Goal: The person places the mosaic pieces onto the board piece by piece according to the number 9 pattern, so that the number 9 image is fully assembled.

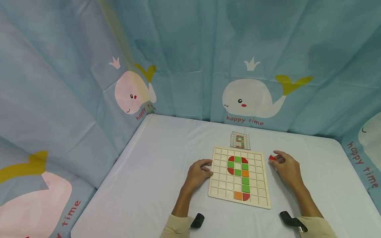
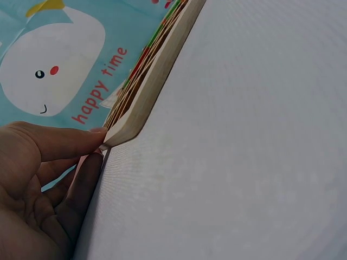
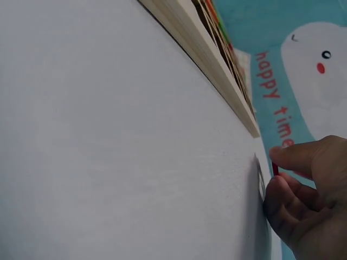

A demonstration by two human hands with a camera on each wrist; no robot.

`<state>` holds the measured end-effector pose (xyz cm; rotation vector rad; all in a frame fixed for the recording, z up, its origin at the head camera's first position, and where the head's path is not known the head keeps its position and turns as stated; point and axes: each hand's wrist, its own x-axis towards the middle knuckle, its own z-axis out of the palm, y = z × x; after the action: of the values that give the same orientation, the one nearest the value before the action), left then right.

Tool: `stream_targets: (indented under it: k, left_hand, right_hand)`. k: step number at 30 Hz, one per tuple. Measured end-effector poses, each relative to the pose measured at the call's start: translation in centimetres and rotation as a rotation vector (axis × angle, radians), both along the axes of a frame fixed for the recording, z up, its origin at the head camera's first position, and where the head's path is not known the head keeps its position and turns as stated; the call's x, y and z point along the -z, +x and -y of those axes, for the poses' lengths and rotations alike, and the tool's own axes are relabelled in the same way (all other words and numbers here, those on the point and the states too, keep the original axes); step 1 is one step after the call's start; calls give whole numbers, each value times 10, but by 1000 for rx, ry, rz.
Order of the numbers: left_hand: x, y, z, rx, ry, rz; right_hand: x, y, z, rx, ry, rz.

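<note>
A wooden grid board lies on the white table, with red, green and orange tiles forming a figure like a 9. At the board's left edge, my left hand pinches the rim between thumb and fingers; the left wrist view shows the thumb at the board's corner. Just off the right edge, my right hand holds a small red tile between thumb and fingertips. Only a thin red sliver of that tile shows in the right wrist view, so its full shape is hidden.
A pattern card showing a similar coloured figure on a grid stands or lies behind the board. The white table meets a blue whale-print curtain at its back and sides. Black straps with dark devices sit at both wrists.
</note>
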<state>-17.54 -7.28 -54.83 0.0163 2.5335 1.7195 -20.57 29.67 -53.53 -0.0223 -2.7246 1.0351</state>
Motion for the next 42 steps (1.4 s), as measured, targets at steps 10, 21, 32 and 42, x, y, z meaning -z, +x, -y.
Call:
stream_targets:
  k: [10,21,32,42]
  left_hand:
    - [-1,1,0,3,-2,-3]
    - [-2,1,1,0,4,3]
    - [0,0,0,3,7,-3]
    - [1,0,2,5,12,-6]
  right_hand:
    - [0,18,12,-28,12,-32]
    - [-10,33,36,-87,24,-105]
    - [-17,47,62,-199,15,-142]
    - [-18,59,80,-268,6,-80]
